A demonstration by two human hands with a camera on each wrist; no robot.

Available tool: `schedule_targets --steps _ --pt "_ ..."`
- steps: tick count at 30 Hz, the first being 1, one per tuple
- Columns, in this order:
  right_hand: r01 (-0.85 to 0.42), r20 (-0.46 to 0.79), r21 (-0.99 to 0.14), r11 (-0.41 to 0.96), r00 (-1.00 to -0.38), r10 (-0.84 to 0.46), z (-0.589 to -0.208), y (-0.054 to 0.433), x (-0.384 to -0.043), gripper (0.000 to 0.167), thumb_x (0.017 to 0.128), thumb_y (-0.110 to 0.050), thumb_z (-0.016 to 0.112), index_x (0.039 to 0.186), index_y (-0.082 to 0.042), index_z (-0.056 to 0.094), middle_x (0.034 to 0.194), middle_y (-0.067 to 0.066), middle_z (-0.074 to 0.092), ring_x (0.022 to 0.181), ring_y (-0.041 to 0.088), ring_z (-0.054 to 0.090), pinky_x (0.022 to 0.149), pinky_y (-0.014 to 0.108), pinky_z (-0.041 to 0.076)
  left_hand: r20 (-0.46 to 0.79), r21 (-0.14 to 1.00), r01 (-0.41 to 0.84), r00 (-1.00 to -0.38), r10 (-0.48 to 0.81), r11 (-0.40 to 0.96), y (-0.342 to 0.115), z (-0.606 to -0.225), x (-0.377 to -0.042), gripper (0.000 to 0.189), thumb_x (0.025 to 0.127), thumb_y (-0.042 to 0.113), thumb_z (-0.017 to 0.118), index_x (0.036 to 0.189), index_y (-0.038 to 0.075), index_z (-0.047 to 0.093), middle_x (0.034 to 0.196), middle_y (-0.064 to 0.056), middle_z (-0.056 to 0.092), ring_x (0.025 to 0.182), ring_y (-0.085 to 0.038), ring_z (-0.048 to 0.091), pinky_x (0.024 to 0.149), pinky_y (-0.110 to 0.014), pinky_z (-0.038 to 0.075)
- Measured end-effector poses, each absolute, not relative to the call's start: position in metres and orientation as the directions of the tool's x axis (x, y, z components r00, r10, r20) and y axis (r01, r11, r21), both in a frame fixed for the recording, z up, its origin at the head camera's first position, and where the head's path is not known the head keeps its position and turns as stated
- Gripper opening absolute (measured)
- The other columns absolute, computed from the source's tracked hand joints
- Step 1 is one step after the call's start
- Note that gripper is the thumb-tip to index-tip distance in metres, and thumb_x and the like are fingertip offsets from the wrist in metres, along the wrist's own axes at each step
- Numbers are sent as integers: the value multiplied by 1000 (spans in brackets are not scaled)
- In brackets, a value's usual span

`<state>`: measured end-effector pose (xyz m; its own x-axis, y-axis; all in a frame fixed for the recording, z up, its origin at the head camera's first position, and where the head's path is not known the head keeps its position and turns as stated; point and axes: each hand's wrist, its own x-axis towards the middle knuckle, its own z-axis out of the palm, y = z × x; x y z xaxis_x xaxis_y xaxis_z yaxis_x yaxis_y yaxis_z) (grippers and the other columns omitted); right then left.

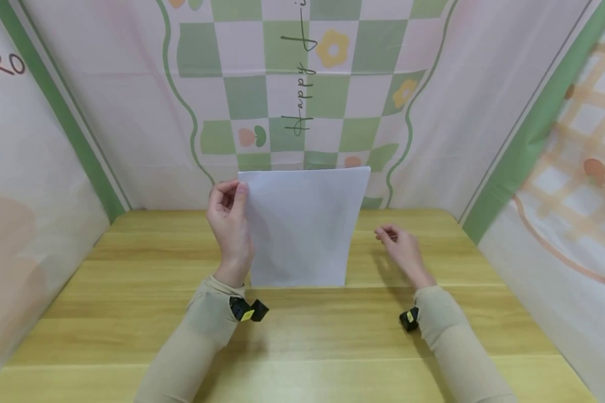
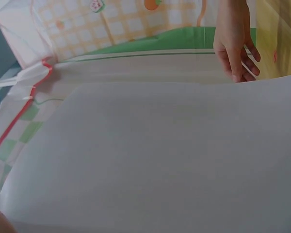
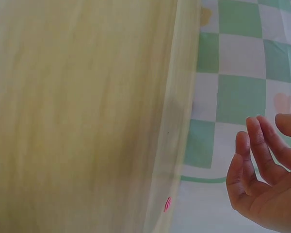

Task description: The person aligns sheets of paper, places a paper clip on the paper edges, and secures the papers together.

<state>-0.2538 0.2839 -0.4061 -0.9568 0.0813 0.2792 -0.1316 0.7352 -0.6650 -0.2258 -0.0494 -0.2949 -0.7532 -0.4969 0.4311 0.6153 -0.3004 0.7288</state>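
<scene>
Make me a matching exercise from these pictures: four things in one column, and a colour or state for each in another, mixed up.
1. left hand
2. right hand
3. paper sheet
4. backdrop

A. plain white
B. holds nothing
C. green and white checks
D. pinches the sheet near a top corner

Pairs: 1-D, 2-B, 3-A, 4-C.

Two hands (image 1: 230,232) (image 1: 404,253), one white paper sheet (image 1: 302,229), one wooden table (image 1: 333,336)
</scene>
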Motion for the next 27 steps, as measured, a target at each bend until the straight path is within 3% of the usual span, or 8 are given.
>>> schedule_targets --steps 8,19,27 --pt "-86 231 -682 727 -968 102 -407 295 -255 37 101 -29 44 116 1 59 107 21 65 100 34 59 85 46 50 432 732 611 -758 -490 -301 -49 -295 -225 8 89 6 64 92 1 59 87 0 54 82 -13 51 75 -22 43" --pt "-10 178 -696 718 -971 159 -409 308 -256 39 101 -30 44 118 2 58 109 22 64 97 34 61 78 36 50 453 738 616 -755 -473 -275 -49 -295 -223 24 90 11 64 99 -10 55 88 1 54 83 -14 51 76 -23 43" --pt "34 134 -669 743 -977 166 -410 315 -257 40 101 -29 43 119 3 57 113 24 61 98 35 60 82 43 50 451 740 613 -758 -472 -278 -49 -295 -223 22 90 9 63 99 -10 55 88 1 54 84 -14 51 76 -22 43"
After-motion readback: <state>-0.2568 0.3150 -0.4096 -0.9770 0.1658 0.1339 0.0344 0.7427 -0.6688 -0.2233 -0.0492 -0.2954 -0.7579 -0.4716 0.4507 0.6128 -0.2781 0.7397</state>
